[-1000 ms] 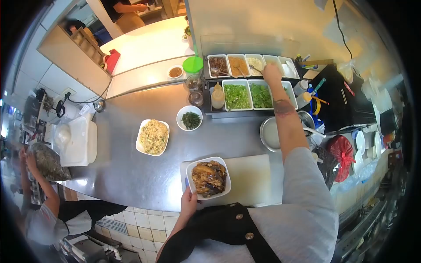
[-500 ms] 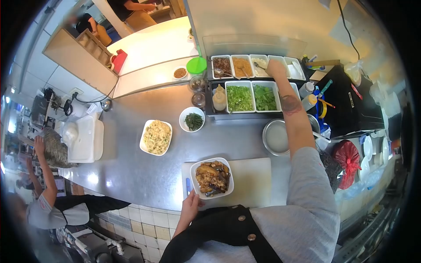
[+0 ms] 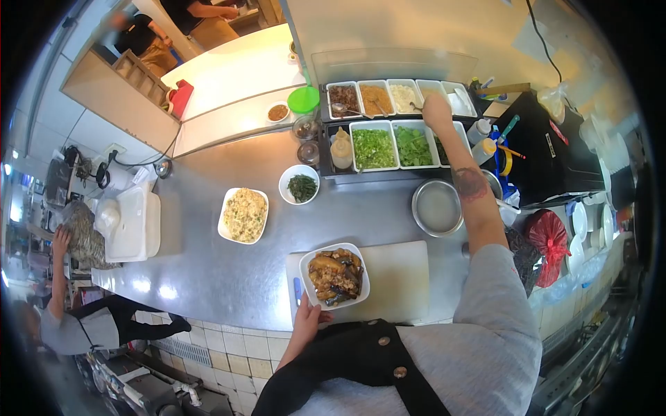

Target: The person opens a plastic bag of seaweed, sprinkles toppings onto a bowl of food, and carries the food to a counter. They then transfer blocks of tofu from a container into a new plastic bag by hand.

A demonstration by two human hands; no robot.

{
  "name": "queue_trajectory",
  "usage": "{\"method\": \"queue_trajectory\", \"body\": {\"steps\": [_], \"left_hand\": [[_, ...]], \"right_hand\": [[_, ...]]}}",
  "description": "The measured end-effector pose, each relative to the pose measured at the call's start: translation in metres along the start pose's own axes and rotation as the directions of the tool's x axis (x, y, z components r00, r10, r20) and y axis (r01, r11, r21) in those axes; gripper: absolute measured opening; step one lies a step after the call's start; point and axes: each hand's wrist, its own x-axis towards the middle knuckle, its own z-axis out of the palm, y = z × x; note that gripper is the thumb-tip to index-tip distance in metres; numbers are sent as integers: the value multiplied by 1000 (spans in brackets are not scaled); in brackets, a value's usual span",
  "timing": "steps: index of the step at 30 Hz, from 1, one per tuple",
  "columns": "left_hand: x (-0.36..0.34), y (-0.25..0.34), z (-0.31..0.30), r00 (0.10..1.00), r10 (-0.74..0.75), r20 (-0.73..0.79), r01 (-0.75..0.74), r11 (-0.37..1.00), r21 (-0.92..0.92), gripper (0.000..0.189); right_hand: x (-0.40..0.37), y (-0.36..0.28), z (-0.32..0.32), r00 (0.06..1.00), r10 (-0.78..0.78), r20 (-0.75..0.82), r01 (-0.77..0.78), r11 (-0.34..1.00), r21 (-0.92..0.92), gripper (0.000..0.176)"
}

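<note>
A white square plate of braised brown food sits on a white cutting board at the counter's near edge. My left hand holds the plate's near rim. My right hand reaches far across to the row of white garnish tubs and is closed around a spoon handle in a back tub. Chopped greens fill two front tubs.
A plate of fried rice and a small bowl of greens stand on the steel counter. A round metal bowl sits right of centre. Squeeze bottles and a black appliance are at right. Another person stands at left.
My right hand has stayed at the back tubs, shifting slightly right. The left hand keeps hold of the plate. The person at left has lowered the grey bag.
</note>
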Motion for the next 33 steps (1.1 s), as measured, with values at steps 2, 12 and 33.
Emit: {"method": "queue_trajectory", "body": {"steps": [2,12,33], "left_hand": [[4,2,1,1000,0,31,4,992,-126,46],[45,35,32,991,122,59,-119,992,-52,50],[112,62,60,978,-30,206,27,1000,16,49]], "right_hand": [[0,12,20,986,164,15,-164,962,220,14],[-16,6,16,849,429,307,-521,587,619,14],[-205,-61,-65,916,197,349,-386,206,899,15]]}}
